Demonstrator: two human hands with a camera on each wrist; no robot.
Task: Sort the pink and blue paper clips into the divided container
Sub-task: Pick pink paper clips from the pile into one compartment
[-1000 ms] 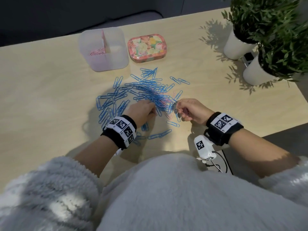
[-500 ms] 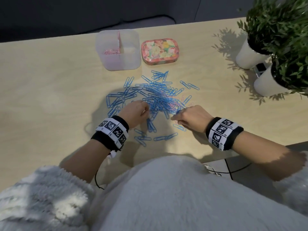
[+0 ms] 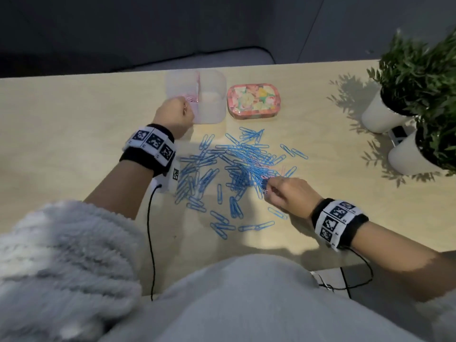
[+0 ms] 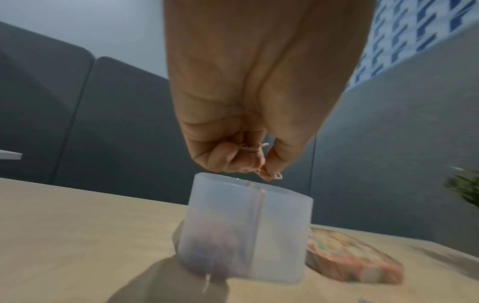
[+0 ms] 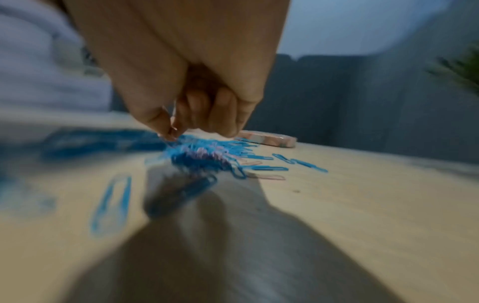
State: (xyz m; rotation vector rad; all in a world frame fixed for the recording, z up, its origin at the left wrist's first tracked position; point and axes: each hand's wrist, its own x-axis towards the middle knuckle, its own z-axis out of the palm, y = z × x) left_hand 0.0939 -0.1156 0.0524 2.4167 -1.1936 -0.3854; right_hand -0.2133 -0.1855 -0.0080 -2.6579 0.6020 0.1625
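A translucent divided container (image 3: 212,104) (image 4: 282,235) stands at the table's far side, with pink clips in its left compartment. My left hand (image 3: 174,112) (image 4: 249,157) hovers over its near left rim, fingers curled round pink paper clips (image 4: 269,175) that dangle from them. A big heap of blue paper clips (image 3: 237,166) (image 5: 207,157) with a few pink ones mixed in covers the table's middle. My right hand (image 3: 267,187) (image 5: 172,134) is at the heap's right edge, thumb and forefinger pinching a pink clip (image 3: 265,191).
A flowered tin (image 3: 254,100) (image 4: 355,260) lies right of the container. Two white pots with green plants (image 3: 419,107) stand at the far right. Wrist cables (image 3: 150,233) hang over the table's near edge.
My left hand has left the heap and moved forward to the container with pink clips. My right hand has stayed at the heap's right edge. The head view shifted.
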